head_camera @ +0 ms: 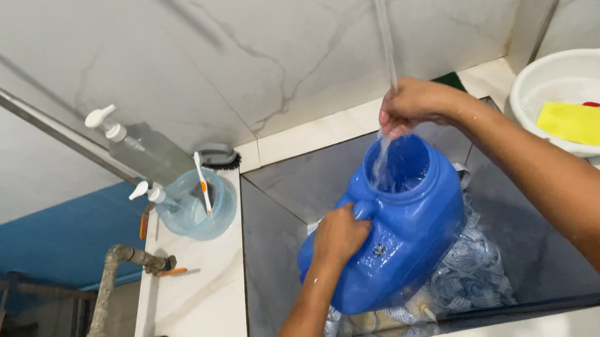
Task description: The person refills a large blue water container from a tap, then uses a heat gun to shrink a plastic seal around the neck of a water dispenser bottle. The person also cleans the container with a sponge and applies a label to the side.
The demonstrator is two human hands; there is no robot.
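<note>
A large blue plastic jug (402,237) with a wide open mouth is tilted over a dark sunken sink (271,239). My left hand (338,236) grips the jug's side handle. My right hand (413,103) is at the jug's rim, its fingers pinched around the end of a clear hose (381,14) that hangs down from above. Water runs from the hose into the jug's mouth. Patterned blue and white cloth (474,269) lies in the sink under the jug.
A white basin (541,89) with a yellow sponge (577,122) and a red-handled tool stands at the right. On the left counter are a clear pump bottle (139,143), a blue cup (197,211) with toothbrushes, and a metal pipe (106,301).
</note>
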